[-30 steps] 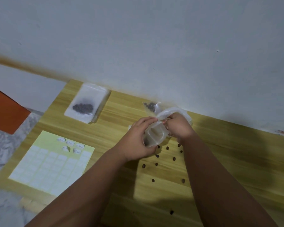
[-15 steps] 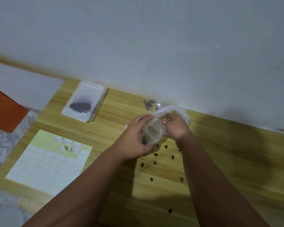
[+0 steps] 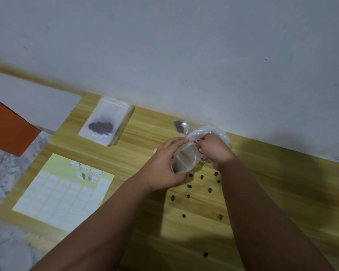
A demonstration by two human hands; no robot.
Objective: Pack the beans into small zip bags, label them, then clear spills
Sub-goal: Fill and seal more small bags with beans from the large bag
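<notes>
Both my hands hold a small clear zip bag (image 3: 186, 160) above the wooden table (image 3: 272, 182). My left hand (image 3: 164, 163) grips the bag's left side and bottom. My right hand (image 3: 213, 151) pinches its upper right edge, with crumpled clear plastic (image 3: 213, 131) behind it. Several dark beans (image 3: 201, 177) lie scattered on the table just below the hands. A filled zip bag with beans (image 3: 104, 124) lies flat at the back left. A small clear packet of beans (image 3: 181, 126) sits by the wall.
A pale green sheet of white labels (image 3: 61, 194) lies at the front left, a few of them written on. The table stands against a white wall (image 3: 184, 55). Left of the table are an orange panel (image 3: 4, 128) and marbled floor (image 3: 6, 173).
My hands stay together on the small bag. The right hand's fingers have shifted slightly along the bag's top edge. The beans on the table have not moved.
</notes>
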